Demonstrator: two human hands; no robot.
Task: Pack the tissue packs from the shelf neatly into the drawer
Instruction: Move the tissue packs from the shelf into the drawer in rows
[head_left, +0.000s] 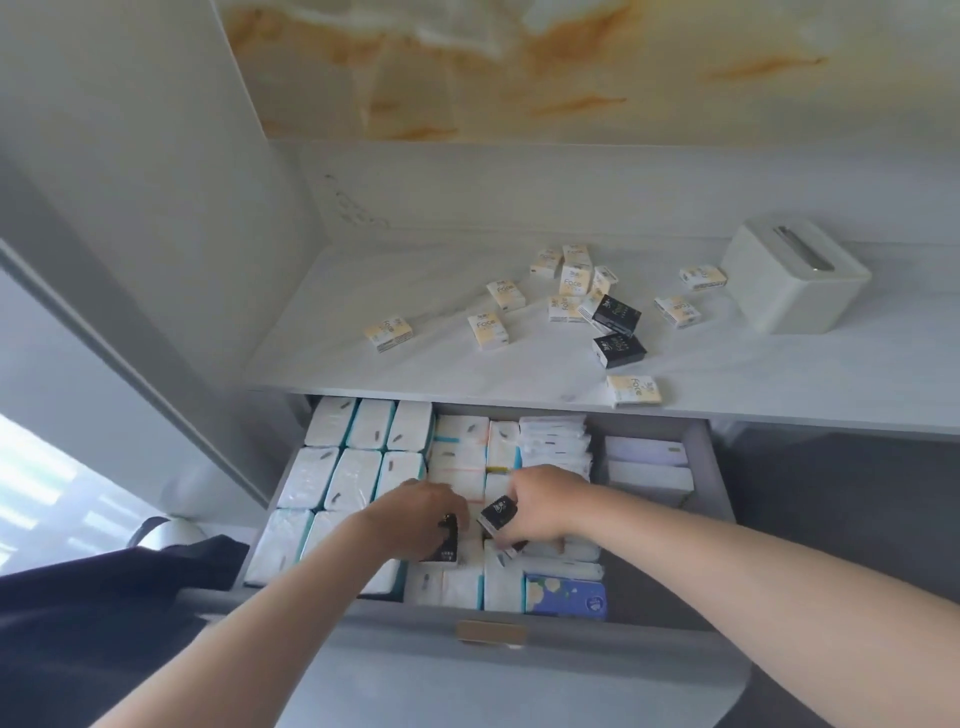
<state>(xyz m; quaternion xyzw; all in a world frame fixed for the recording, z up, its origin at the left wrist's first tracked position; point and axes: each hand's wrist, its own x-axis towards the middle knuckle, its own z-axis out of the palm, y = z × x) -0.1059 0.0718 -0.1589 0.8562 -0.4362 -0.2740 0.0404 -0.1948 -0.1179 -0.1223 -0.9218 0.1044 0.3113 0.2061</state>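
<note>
White slotted box (795, 275) at right, dark cloth (104, 597) at lower left

Bare forearms outstretched, left hand (415, 512) and right hand (543, 506) close together, fingers curled downward.

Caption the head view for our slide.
Left hand and right hand hold small black tissue packs inside the open grey drawer; cream packs dot the white shelf.

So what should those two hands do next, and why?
Probably lay the tilted black pack in the right hand flat into the drawer, beside the other black pack that the left hand holds, then release; many packs wait on the shelf.
</note>
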